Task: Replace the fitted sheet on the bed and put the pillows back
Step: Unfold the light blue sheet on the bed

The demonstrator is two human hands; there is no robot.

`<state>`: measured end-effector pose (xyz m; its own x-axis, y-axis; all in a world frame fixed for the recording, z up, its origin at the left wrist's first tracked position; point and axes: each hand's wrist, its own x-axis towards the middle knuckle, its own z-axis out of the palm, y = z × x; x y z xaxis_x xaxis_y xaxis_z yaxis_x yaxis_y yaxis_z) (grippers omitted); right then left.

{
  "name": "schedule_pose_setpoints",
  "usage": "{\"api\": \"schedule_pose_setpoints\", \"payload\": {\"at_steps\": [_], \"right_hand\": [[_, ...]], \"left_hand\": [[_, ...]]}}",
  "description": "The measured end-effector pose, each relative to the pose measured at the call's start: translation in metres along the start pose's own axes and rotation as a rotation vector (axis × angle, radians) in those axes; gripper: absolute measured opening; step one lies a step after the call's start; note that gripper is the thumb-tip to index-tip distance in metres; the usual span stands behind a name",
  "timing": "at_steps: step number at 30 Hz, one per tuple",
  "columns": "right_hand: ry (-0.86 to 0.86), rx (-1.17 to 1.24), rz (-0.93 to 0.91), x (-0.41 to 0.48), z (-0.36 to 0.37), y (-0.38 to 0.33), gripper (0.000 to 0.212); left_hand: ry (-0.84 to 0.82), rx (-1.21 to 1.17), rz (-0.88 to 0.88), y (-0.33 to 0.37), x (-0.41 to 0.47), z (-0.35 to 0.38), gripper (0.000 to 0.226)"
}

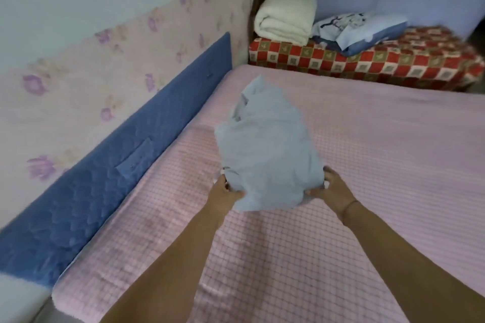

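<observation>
The left hand grips the near left corner of a bundled pale blue sheet, thumb curled over the cloth and fingers tucked beneath it. The right hand grips the opposite near corner the same way, with a thin band on its wrist. Both arms reach forward. The sheet is bunched into a loose heap that rises away from the hands, over the middle of the bed. It seems lifted clear of the surface, though the blur makes this hard to judge. The bed wears a pink checked cover. A blue quilted pad runs along its left edge against a floral wall panel. At the far end, a folded white blanket and a blue patterned pillow lie side by side on a red checked bench.
</observation>
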<state>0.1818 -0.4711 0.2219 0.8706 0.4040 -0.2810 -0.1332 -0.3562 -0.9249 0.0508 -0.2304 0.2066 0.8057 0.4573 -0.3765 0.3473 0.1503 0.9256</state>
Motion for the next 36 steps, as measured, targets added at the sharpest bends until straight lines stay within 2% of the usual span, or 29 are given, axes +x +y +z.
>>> {"api": "schedule_pose_setpoints", "payload": {"at_steps": [2,4,6,8,12,15,18,23,27,31,34,36], "right_hand": [[0.0,-0.138,0.174,-0.01,-0.004,0.029,0.071],[-0.001,-0.175,0.32,-0.023,-0.003,0.056,0.078],[0.016,-0.158,0.417,-0.031,0.0,0.077,0.079],[0.022,-0.147,0.453,-0.037,0.005,0.087,0.079],[0.047,-0.111,0.477,-0.03,0.018,0.096,0.077],[0.062,-0.075,0.48,-0.016,0.028,0.097,0.081],[0.073,-0.014,0.47,0.005,0.036,0.096,0.085],[0.062,0.039,0.446,0.044,0.044,0.096,0.091],[0.061,-0.015,0.427,0.075,0.049,0.101,0.097],[0.064,-0.036,0.389,0.1,0.056,0.113,0.09],[0.05,0.038,0.434,0.11,0.062,0.121,0.098],[0.035,0.116,0.437,0.11,0.066,0.123,0.105]], "left_hand": [[-0.045,0.107,-0.11,-0.02,0.002,-0.001,0.057],[-0.115,0.145,-0.247,-0.043,0.003,-0.008,0.068],[-0.151,0.187,-0.321,-0.066,0.012,-0.015,0.076],[-0.174,0.229,-0.349,-0.079,0.021,-0.016,0.072],[-0.223,0.268,-0.35,-0.08,0.037,-0.001,0.033],[-0.28,0.258,-0.319,-0.085,0.055,0.012,0.047],[-0.237,0.219,-0.364,-0.09,0.075,0.023,0.065],[-0.14,0.162,-0.377,-0.096,0.112,0.032,0.057],[-0.093,0.137,-0.403,-0.11,0.145,0.034,0.061],[-0.098,0.05,-0.429,-0.125,0.171,0.038,0.092],[-0.069,-0.059,-0.47,-0.129,0.176,0.043,0.071],[-0.104,-0.141,-0.492,-0.129,0.171,0.044,0.068]]}}
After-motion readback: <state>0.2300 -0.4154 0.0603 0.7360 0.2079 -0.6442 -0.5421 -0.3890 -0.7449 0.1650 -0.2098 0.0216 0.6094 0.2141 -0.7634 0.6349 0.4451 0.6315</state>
